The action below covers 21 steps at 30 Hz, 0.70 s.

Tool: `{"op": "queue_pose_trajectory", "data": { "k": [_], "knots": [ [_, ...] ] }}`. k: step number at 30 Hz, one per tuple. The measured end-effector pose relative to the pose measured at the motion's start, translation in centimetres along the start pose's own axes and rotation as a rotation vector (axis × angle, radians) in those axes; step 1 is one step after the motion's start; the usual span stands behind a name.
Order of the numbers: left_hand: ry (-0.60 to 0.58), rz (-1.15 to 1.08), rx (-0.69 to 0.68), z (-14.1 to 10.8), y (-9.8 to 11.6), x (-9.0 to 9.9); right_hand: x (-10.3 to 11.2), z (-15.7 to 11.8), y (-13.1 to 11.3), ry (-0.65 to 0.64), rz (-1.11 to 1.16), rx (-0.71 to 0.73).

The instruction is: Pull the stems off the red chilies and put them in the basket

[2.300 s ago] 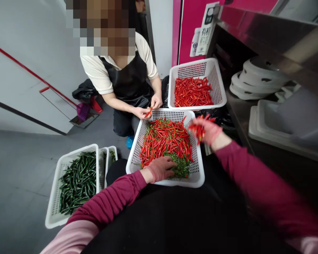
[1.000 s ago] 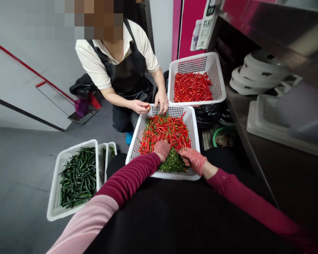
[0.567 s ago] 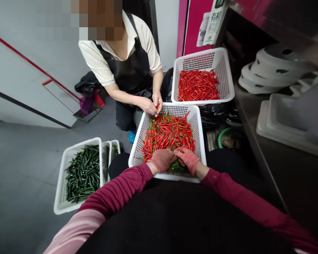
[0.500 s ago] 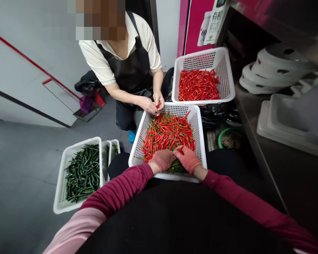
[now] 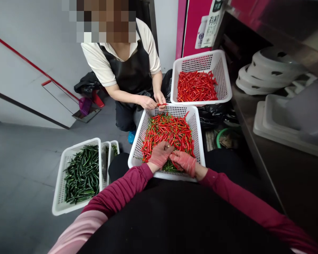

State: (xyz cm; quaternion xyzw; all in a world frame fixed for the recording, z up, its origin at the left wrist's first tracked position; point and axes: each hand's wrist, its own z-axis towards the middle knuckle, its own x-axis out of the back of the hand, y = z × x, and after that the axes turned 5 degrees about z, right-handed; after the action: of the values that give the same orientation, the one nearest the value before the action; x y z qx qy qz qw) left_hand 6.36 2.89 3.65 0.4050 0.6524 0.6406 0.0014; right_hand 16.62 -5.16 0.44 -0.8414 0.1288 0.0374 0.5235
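Both my hands wear thin reddish gloves and meet over the near side of a white perforated basket point(image 5: 201, 141). Red chili peppers point(image 5: 168, 128) with green stems fill it, and loose green stems point(image 5: 171, 166) lie beneath my hands. My left hand point(image 5: 160, 154) is closed in a pinch, its fingertips close to the right hand's; what they grip is too small to make out. My right hand point(image 5: 184, 161) is closed around a red chili pepper point(image 5: 176, 165), partly hidden by the fingers.
Opposite, a co-worker's hands point(image 5: 152, 102) hold a red chili over the far rim. A second white basket point(image 5: 228, 77) of red chilies stands behind right. Left on the floor is a basket point(image 5: 57, 190) of dark green chilies. A metal counter point(image 5: 275, 169) runs along the right.
My right hand has turned and drawn lower, its chili now tucked below the fingers. My left hand has risen slightly. The co-worker's hands have lifted a chili to the rim.
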Motion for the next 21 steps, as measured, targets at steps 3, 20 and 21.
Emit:
{"op": "queue_pose_trajectory", "data": {
  "k": [3, 20, 21],
  "knots": [
    [-0.102, -0.136, 0.159, -0.7, -0.1, 0.1, 0.3, 0.1, 0.0, 0.075, -0.370, 0.208],
    [-0.406, 1.065, -0.124, 2.7, -0.9, 0.2, 2.9, -1.1, -2.4, 0.162, 0.591, -0.178],
    [-0.393, 1.073, -0.052, 3.2, -0.5, -0.3, 3.3, -1.1, -2.6, 0.226, 0.618, -0.122]
  ]
}}
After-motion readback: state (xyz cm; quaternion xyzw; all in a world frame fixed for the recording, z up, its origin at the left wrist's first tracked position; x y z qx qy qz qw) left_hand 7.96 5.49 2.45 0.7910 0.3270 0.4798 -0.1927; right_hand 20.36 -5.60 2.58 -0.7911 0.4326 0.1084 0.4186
